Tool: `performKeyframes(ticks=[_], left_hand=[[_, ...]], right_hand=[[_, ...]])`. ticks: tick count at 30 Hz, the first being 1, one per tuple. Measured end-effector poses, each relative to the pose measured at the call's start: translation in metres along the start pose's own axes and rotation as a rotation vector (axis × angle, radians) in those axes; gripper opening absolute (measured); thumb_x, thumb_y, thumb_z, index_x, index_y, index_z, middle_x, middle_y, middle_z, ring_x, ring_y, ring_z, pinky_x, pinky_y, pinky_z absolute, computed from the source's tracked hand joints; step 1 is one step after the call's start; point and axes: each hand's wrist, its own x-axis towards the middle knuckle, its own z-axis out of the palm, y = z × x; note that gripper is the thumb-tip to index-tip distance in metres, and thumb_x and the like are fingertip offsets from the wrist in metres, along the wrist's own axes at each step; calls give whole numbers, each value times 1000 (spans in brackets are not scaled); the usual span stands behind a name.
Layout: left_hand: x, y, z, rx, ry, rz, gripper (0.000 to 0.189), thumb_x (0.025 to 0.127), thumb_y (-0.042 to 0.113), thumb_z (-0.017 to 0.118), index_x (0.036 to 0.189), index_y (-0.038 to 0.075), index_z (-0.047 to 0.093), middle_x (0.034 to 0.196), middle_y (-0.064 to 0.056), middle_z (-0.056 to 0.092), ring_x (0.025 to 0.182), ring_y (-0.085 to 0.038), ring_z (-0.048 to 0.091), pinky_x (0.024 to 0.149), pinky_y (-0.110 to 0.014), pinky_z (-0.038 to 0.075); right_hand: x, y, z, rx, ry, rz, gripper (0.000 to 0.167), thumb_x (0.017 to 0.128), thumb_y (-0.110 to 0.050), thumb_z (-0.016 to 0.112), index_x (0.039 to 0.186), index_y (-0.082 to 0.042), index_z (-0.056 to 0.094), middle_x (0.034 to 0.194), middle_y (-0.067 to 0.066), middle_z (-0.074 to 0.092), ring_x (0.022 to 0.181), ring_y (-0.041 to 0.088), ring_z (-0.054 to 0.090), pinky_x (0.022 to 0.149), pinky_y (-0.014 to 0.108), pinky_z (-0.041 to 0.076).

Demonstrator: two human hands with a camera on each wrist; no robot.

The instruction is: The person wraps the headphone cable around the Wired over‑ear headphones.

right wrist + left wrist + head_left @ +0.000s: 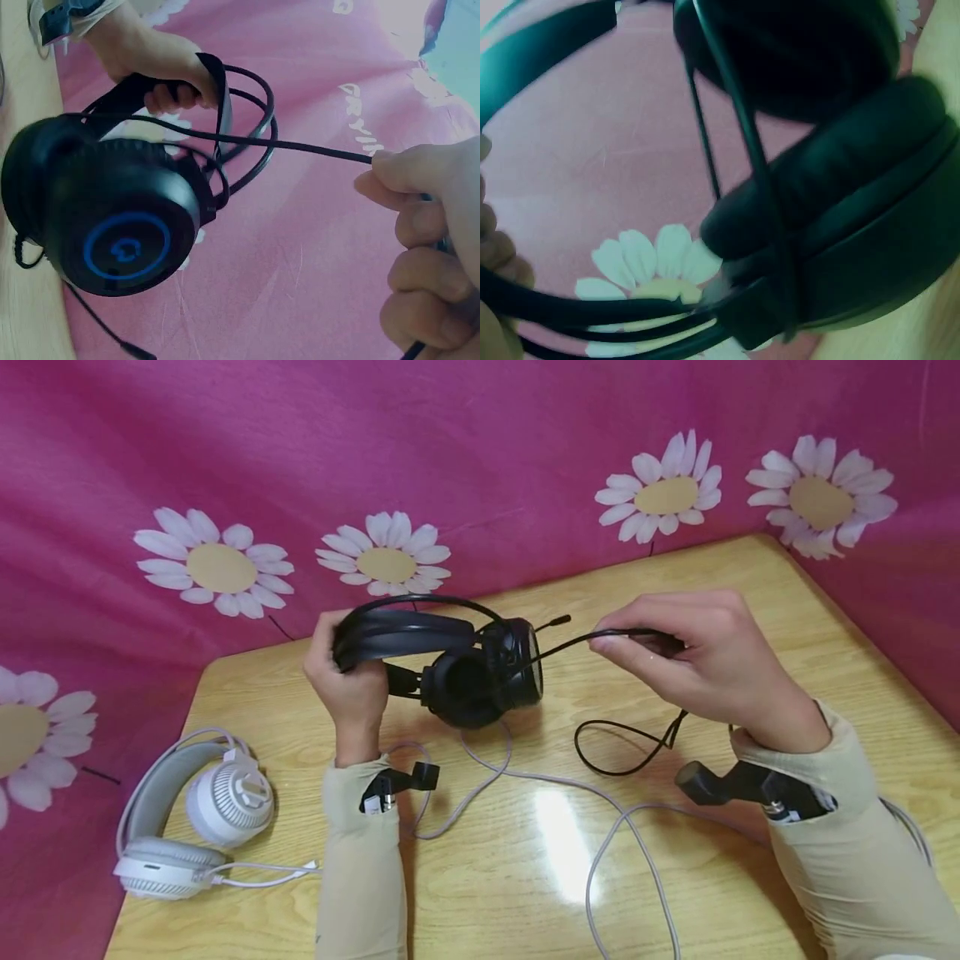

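Black over-ear headphones (408, 635) are held up above the table, their ear cups toward the right in the head view. My left hand (348, 685) grips them by the headband. In the right wrist view, an ear cup (124, 247) shows a blue ring and logo, and a thin microphone boom hangs below it. My right hand (705, 664) pinches the black cable (315, 150) between thumb and forefinger, the other fingers curled. The cable runs taut from the headphones to that hand, and a loop of it drops beneath the hand toward the table.
White headphones (228, 802) lie at the left of the wooden table (487, 877). Their pale cable (645, 843) snakes in loops across the middle and right, under both arms. A pink cloth (495, 468) with daisies stands behind the table and along its sides.
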Motion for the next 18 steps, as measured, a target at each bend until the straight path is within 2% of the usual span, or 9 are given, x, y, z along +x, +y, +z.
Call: performKeyframes(ticks=[2, 4, 8, 10, 12, 15, 17, 18], left_hand=[[1, -1, 0, -69, -25, -15, 16, 85, -2, 55, 90, -14, 63, 84, 18, 67, 80, 5, 61, 79, -16, 49], [1, -1, -1, -157, -45, -42, 13, 86, -4, 56, 87, -13, 64, 83, 22, 67, 79, 5, 62, 78, -16, 51], [0, 1, -1, -371, -64, -137, 21, 91, -5, 55, 85, 6, 71, 80, 18, 69, 75, 3, 63, 75, -17, 52], [-1, 1, -1, -457, -77, -184, 21, 96, 3, 57, 88, 16, 72, 78, 15, 68, 71, 2, 62, 70, -17, 52], [-1, 0, -2, -538, -107, -218, 12, 96, 17, 63, 87, 17, 71, 76, 12, 67, 68, 0, 60, 66, -17, 52], [-2, -6, -3, -746, -215, -251, 24, 93, 37, 68, 86, 14, 68, 70, 6, 63, 61, -6, 54, 59, -21, 48], [-2, -11, 0, -974, -325, -250, 30, 94, 39, 67, 86, 9, 67, 66, 0, 58, 57, -11, 47, 54, -24, 41], [-2, -12, 2, -1090, -384, -242, 29, 96, 35, 65, 87, 7, 65, 64, -2, 53, 55, -14, 43, 52, -26, 36]], right_hand=[[0, 0, 1, 10, 5, -28, 7, 89, -10, 78, 96, -10, 80, 75, -7, 69, 63, -7, 48, 60, 9, 40], [0, -1, 1, 19, 16, -44, 12, 95, -21, 75, 95, -11, 80, 76, -7, 69, 63, -7, 48, 59, 9, 39], [0, -5, 3, 54, 52, -77, 29, 99, -37, 69, 92, -11, 80, 74, -7, 69, 62, -7, 47, 58, 9, 38], [0, -7, 4, 70, 66, -99, 33, 99, -40, 68, 90, -10, 80, 72, -7, 68, 60, -7, 46, 57, 9, 38], [1, -9, 5, 77, 73, -123, 34, 99, -41, 68, 86, -11, 79, 70, -9, 66, 59, -6, 45, 55, 9, 36], [1, -11, 6, 63, 60, -161, 36, 98, -45, 68, 82, -13, 77, 65, -12, 58, 58, -6, 41, 53, 9, 31], [0, -14, 8, 61, 37, -183, 37, 97, -47, 68, 79, -15, 75, 64, -13, 54, 57, -6, 39, 52, 10, 29], [0, -15, 9, 64, 21, -195, 36, 97, -47, 68, 79, -16, 74, 63, -13, 53, 57, -5, 39, 52, 10, 29]])
